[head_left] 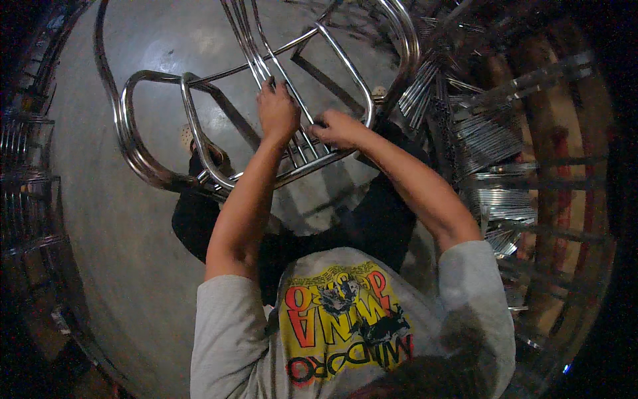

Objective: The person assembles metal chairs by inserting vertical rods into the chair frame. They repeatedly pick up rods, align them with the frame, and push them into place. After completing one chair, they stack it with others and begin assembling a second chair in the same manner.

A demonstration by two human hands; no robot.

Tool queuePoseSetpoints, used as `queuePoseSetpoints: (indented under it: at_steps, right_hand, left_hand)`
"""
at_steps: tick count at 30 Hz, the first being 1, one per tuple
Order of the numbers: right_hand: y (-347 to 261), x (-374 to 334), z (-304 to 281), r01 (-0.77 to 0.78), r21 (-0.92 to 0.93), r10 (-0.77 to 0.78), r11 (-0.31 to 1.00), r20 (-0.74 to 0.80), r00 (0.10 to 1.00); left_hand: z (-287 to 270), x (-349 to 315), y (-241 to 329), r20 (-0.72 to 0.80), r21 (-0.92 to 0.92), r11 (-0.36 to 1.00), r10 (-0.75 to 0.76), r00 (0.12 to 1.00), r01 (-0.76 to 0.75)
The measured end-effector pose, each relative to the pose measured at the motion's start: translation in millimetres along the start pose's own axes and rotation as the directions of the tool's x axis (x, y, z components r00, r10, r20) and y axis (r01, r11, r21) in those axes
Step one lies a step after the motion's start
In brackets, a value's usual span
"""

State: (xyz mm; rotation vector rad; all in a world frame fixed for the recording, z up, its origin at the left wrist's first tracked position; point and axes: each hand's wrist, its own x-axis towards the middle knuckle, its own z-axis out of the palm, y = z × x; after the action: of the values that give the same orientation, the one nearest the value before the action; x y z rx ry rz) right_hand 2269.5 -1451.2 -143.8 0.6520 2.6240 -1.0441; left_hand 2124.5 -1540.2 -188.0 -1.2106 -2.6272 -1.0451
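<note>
In front of me lies a shiny tubular metal chair frame (149,174), with curved side loops and bent cross tubes. Several thin metal rods (252,50) run lengthwise through its middle, down to the near cross tube (302,170). My left hand (278,112) is on these rods from above, its fingers curled around them and partly hidden. Lower and to the right, my right hand (337,129) is closed on the rods near their lower end, thumb and fingertips pinched together. The undersides of both hands are out of sight.
Racks on the right hold bundles of metal rods (492,143) and stacked tubes (506,205). Another rack (26,176) with metal pieces stands along the left. Under the frame is a smooth grey floor (119,246). My legs (196,223) are bent on either side of the frame's near end.
</note>
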Motion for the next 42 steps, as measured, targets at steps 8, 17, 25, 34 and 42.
queuePoseSetpoints:
  at_steps: [8,17,25,34,42]
  right_hand:
    - [-19,15,18,-0.064,-0.116,0.034,0.991,-0.249,0.968]
    - [-19,19,23,-0.177,-0.201,0.132,0.963,-0.22,0.967]
    - [-26,25,13,-0.202,0.044,0.207,0.978,-0.165,0.964]
    - [-30,108,10,-0.063,0.131,0.111,0.989,-0.404,0.908]
    - [-7,121,24,-0.111,0.258,0.196,0.96,-0.334,0.922]
  left_hand:
    - [2,1,-8,0.096,0.079,0.996,0.026,0.995,-0.034]
    - [5,3,-9,0.126,0.061,0.989,0.124,0.984,-0.132]
    - [0,1,-3,0.084,-0.132,0.989,0.078,0.993,-0.067]
    - [10,9,-20,0.396,-0.494,0.589,-0.502,0.769,0.639]
    - [17,9,-30,0.237,-0.431,0.702,-0.519,0.822,0.567]
